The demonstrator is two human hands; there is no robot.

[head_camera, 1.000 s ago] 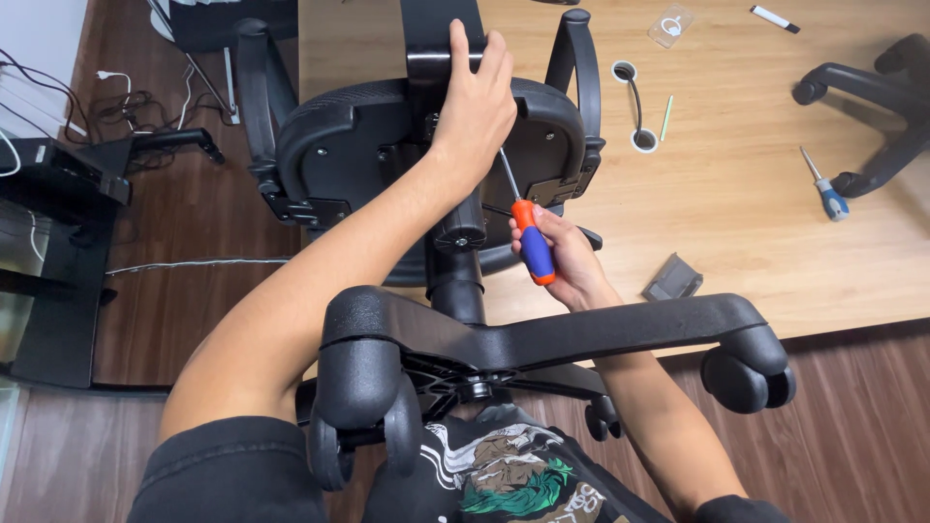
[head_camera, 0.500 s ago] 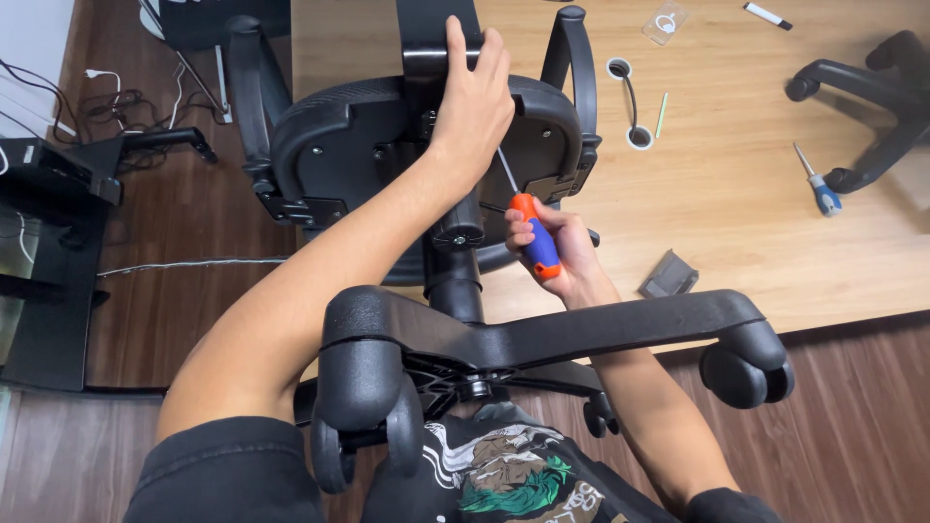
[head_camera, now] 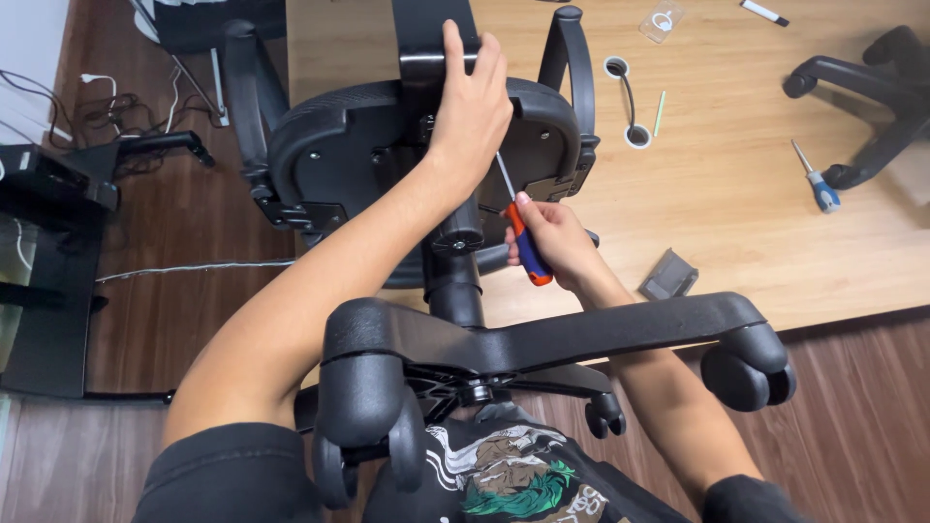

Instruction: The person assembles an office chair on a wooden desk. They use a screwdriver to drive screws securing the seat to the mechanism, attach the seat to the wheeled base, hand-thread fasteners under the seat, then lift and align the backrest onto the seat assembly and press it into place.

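Note:
A black office chair (head_camera: 329, 145) lies tipped with its seat underside facing me and its wheeled star base (head_camera: 581, 334) close to my body. My left hand (head_camera: 472, 107) rests flat on the mechanism at the middle of the seat underside, fingers reaching the back bracket. My right hand (head_camera: 552, 242) grips a screwdriver with an orange and blue handle (head_camera: 528, 254). Its metal shaft slants up and left, with the tip hidden under my left palm. The gas column (head_camera: 455, 261) runs between my two arms.
The chair lies on a wooden tabletop (head_camera: 736, 194). On the tabletop are a second blue-handled screwdriver (head_camera: 816, 179), a small grey block (head_camera: 668, 276), a white ring with a cable (head_camera: 628, 102) and another black chair base (head_camera: 862, 87). Cables and black stands are on the dark floor at left (head_camera: 107, 155).
My right hand with the screwdriver has shifted slightly up and left toward the seat mechanism. My left hand stays on the seat underside.

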